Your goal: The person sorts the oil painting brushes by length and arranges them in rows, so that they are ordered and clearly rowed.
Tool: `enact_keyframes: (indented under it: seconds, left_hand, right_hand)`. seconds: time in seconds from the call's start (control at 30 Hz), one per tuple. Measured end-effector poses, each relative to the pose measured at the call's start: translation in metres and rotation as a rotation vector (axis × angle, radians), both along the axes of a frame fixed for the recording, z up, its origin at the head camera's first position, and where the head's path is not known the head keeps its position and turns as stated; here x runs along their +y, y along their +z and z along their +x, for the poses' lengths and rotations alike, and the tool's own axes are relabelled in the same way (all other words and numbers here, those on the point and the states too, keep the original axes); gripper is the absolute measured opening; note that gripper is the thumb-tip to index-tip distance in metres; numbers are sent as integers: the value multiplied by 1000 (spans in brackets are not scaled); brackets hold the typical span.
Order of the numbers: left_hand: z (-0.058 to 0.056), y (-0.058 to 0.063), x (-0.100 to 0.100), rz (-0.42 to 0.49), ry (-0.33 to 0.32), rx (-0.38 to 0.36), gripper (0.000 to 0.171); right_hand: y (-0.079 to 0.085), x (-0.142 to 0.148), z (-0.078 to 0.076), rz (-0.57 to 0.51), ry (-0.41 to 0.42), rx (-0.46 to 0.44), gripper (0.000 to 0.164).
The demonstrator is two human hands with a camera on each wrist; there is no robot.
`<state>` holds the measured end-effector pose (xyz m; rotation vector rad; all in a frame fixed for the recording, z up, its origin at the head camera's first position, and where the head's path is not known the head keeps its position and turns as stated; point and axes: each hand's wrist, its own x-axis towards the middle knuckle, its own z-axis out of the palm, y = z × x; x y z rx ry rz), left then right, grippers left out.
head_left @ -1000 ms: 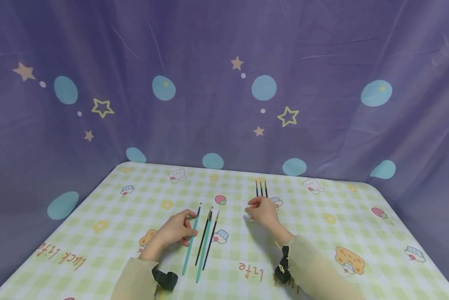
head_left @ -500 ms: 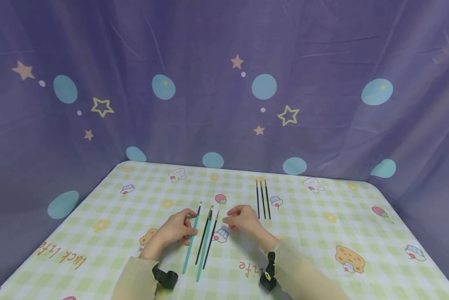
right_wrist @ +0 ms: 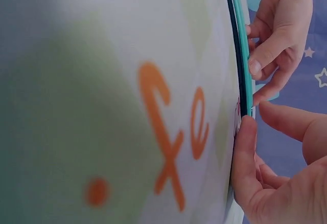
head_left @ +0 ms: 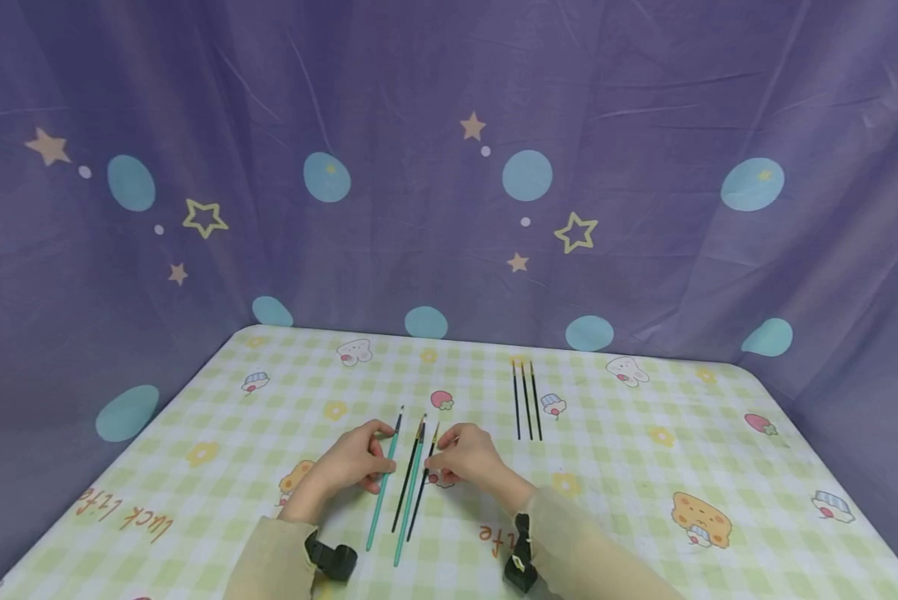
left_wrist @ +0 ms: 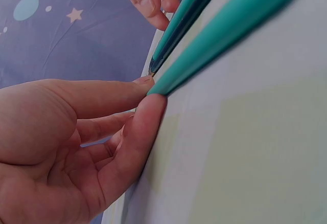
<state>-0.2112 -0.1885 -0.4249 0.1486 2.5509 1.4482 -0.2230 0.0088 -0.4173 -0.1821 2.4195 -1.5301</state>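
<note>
My left hand [head_left: 349, 460] pinches a teal paintbrush [head_left: 378, 512] between thumb and forefinger, and the left wrist view shows its teal handle [left_wrist: 225, 35] slanting up from the fingertips. Just right of it lie a black paintbrush [head_left: 398, 508], a second teal paintbrush [head_left: 403, 533] and another black paintbrush [head_left: 414, 517], close together with their bristles pointing away. My right hand [head_left: 474, 457] is at the rightmost black paintbrush, fingertips right beside its upper part. In the right wrist view, a small gap shows between the thumb and forefinger [right_wrist: 247, 137].
Three slim black paintbrushes [head_left: 527, 408] lie in a parallel row farther back and right. A green checked tablecloth [head_left: 629, 517] with printed cartoons covers the table. Behind it hangs a purple curtain [head_left: 418, 267].
My right hand has moved left from the row of three black paintbrushes, leaving them lying there, to the rightmost brush of the near group. The left hand has stayed in place.
</note>
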Motion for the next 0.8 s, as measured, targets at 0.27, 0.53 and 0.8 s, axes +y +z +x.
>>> enact_keyframes:
  seconds: [0.27,0.53,0.8]
  left_hand:
    - [-1,-2,-1,-3,11,0,46]
    - [0,-1,-1,-3,2,1,47]
    - [-1,0,-1,-4,-10,0,48]
  right_hand:
    - [-5,-8,-3,255,12,117,36]
    - [-3,-12,0,346,22,158,38]
    - [-1,-13,0,325,19,109,32]
